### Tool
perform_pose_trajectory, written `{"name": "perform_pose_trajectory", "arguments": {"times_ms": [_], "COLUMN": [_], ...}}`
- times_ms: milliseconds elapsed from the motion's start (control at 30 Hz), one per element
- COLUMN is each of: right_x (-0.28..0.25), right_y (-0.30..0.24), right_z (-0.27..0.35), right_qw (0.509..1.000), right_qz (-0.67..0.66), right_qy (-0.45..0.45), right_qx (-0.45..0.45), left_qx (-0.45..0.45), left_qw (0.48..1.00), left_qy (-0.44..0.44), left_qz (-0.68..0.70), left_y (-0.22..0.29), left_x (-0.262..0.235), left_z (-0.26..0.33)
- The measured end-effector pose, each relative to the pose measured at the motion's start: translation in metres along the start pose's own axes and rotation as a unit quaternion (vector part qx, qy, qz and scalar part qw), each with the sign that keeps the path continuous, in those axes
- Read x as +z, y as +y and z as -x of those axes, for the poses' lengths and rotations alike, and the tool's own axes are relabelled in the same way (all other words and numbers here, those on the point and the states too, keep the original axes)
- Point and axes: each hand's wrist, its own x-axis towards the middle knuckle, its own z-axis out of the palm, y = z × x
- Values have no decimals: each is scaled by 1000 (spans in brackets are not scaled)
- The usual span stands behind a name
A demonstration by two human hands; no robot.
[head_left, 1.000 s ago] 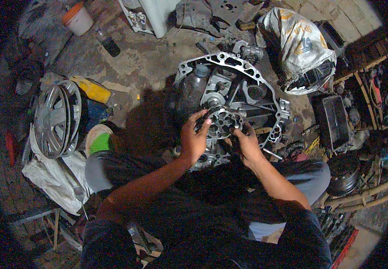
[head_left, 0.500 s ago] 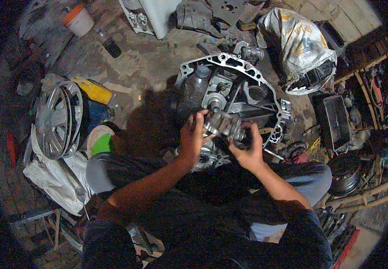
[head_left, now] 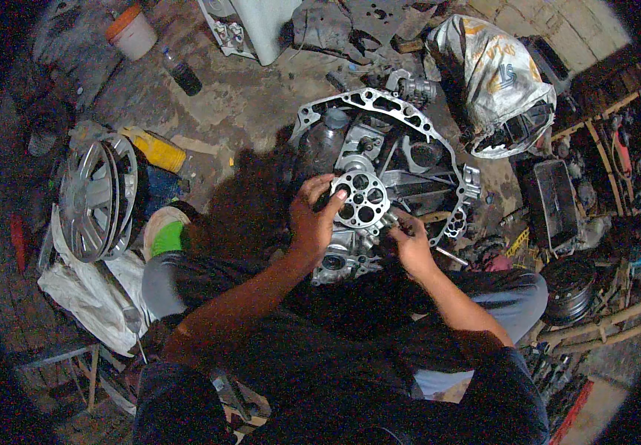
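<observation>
A round silver metal part with several holes (head_left: 371,200) is held over the housing, its holed face turned up. My left hand (head_left: 314,220) closes on its left edge, the thumb lying on the face. On the lower right, my right hand (head_left: 411,239) grips the same part by its narrower, partly hidden end. Under both hands lies a large open metal gearbox housing (head_left: 457,167) with a scalloped rim. A capped clear bottle (head_left: 329,133) stands in its left side. Another metal assembly with a round bore (head_left: 333,262) sits close to my lap.
Silver wheel covers (head_left: 87,204) and a yellow container (head_left: 154,150) are on the left. Farther off stand a bucket with an orange rim (head_left: 133,37) and a dark bottle (head_left: 182,74). A stuffed white sack (head_left: 494,70) and a rectangular metal tray (head_left: 555,204) are on the right.
The holed part has turned so that its round face now points up. My left hand has shifted slightly left and down, and the right hand's fingers have drawn in around the part's end.
</observation>
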Motion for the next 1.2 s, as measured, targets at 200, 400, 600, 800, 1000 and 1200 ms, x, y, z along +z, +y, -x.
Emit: {"name": "perform_pose_trajectory", "arguments": {"times_ms": [200,400,600,800,1000,1200], "right_x": [7,10,5,5,9,9], "right_y": [-45,-21,-5,-9,0,-15], "right_z": [-5,-21,-25,-26,-37,-32], "right_qw": [994,994,992,996,964,907], "right_qz": [-18,75,99,71,229,347], "right_qy": [-98,-39,-19,-36,48,85], "right_qx": [48,-63,-78,-40,-124,-224], "left_qx": [56,69,-2,-11,24,31], "left_qw": [997,990,991,992,979,980], "left_qy": [9,-61,-74,-36,-47,-30], "left_qz": [-48,-109,-111,-122,-196,-196], "left_y": [-15,-38,-22,-24,-35,-40], "left_x": [3,-5,1,3,3,6], "left_z": [5,4,12,18,3,1]}}
